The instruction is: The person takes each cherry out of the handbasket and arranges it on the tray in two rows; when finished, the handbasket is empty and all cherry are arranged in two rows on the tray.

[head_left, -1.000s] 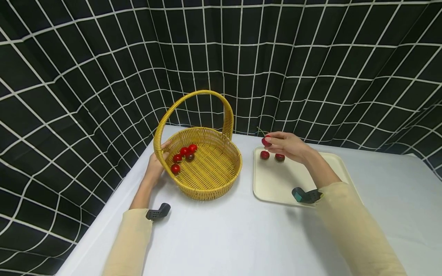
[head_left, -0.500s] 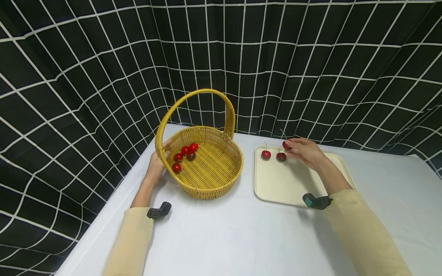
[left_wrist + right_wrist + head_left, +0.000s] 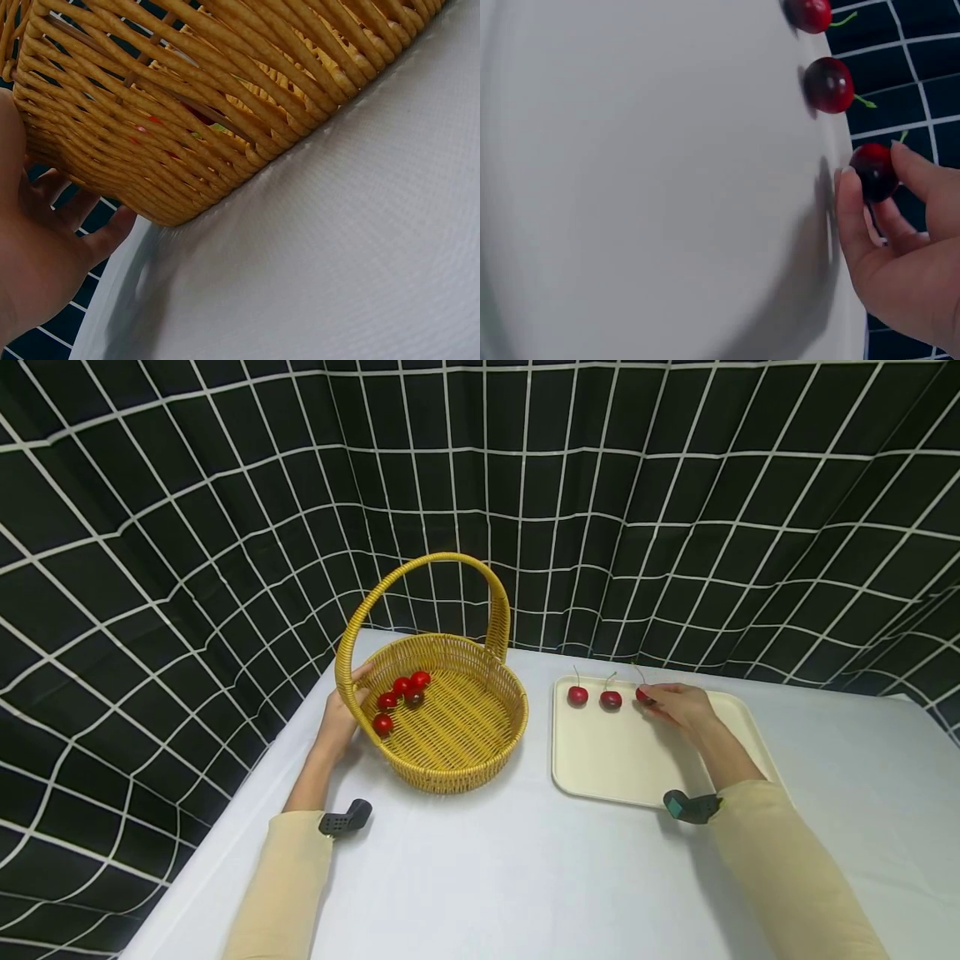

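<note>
In the head view my right hand (image 3: 681,706) pinches a dark red cherry (image 3: 645,695) by its sides, low over the far edge of the cream tray (image 3: 607,768). Its thin green stem points up. A second cherry (image 3: 611,700) and a third cherry (image 3: 577,696) sit in line to its left on the tray, stems upright. On the left, my left hand (image 3: 339,718) holds the side of a yellow wicker basket (image 3: 450,777). In the left wrist view, the fingers (image 3: 109,236) reach along the basket's lower edge. Several red cherries (image 3: 402,687) lie inside, toward its left wall.
The basket's tall arched handle (image 3: 420,564) rises over its opening. A white cloth (image 3: 487,877) covers the table, with a gap of it between basket and tray. A black curtain with white grid lines (image 3: 570,485) hangs behind and along the left side.
My right hand has moved right and down with its cherry, from above the tray's left cherry to the right of the two others. The left hand and basket stay put.
</note>
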`<state>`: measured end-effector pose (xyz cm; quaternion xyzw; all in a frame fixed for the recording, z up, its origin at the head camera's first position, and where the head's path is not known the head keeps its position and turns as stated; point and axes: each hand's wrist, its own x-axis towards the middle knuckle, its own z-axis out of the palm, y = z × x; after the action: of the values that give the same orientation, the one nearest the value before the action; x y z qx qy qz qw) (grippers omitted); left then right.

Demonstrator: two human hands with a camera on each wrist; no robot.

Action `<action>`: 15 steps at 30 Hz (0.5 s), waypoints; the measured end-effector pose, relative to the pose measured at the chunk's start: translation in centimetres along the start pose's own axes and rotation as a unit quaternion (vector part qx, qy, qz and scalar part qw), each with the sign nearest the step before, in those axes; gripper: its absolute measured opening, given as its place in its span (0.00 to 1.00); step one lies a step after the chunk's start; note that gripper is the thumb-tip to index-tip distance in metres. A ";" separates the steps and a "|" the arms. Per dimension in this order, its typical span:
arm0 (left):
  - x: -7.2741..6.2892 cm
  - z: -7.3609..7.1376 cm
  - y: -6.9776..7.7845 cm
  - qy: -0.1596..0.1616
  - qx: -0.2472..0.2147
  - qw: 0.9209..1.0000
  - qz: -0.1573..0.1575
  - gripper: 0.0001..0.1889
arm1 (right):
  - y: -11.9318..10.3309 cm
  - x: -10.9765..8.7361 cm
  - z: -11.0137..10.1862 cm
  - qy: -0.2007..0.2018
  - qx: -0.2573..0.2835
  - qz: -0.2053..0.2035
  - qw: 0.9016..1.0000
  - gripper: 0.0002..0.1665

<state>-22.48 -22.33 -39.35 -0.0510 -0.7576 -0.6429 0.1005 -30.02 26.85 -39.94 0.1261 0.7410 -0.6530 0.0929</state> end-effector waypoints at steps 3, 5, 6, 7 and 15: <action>0.0 0.0 0.0 -0.001 0.002 1.000 -0.001 0.24 | 0.4 0.1 0.0 0.014 -0.013 0.015 1.000 0.28; 0.0 0.0 0.0 -0.001 0.002 1.000 0.000 0.24 | 0.5 0.1 0.1 0.027 -0.024 0.021 0.999 0.30; 0.0 0.0 0.0 0.000 0.002 1.000 0.001 0.24 | 0.6 0.2 0.1 0.034 -0.032 0.023 0.999 0.30; 0.0 0.0 0.0 0.001 0.001 1.000 0.003 0.24 | 0.6 0.2 0.2 0.040 -0.054 0.024 0.997 0.31; 0.1 0.0 -0.1 0.003 -0.003 1.000 0.003 0.24 | 0.5 0.1 0.8 0.073 -0.109 0.039 0.991 0.27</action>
<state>-22.58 -22.37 -39.45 -0.0522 -0.7550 -0.6452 0.1044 -29.98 26.13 -40.57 0.1911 0.8072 -0.5531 0.0768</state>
